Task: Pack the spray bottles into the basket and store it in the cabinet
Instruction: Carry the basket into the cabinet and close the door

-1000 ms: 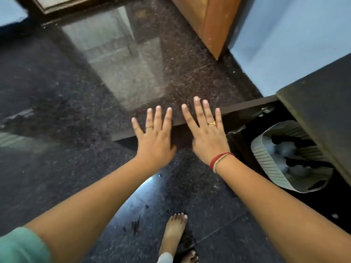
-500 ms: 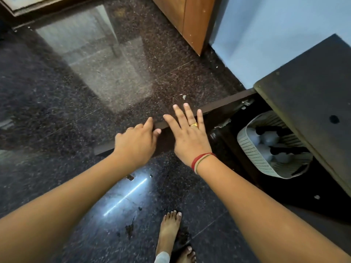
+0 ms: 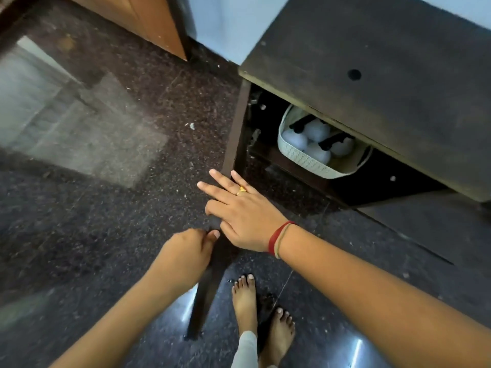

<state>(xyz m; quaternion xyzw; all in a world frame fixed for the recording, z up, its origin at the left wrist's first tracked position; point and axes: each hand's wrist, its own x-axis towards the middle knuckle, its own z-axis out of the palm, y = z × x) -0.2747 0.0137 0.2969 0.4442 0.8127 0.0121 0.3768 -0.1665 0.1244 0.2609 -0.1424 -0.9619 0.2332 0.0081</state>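
The basket sat inside the cabinet, on its dark bottom shelf, close to the front edge and nearer the left side of the opening. It was a pale basket with small holes in its wall. The white spray bottles stood packed together in it, with their black tops pointing sideways. The cabinet's flat dark top hung over the back part of the basket and hid it. The cabinet door was dark and thin, seen from its top edge, and it swung out from the left side of the opening toward the person. The right hand lay flat against the door with its fingers spread out, not gripping anything. A gold ring was on one finger, and a red thread and a tan band went around the wrist. The left hand was curled up at the near end of the door, and it seemed to be pinching the edge, though the picture was too blurry there to be sure. Two bare feet stood on the shiny dark floor just below the hands.
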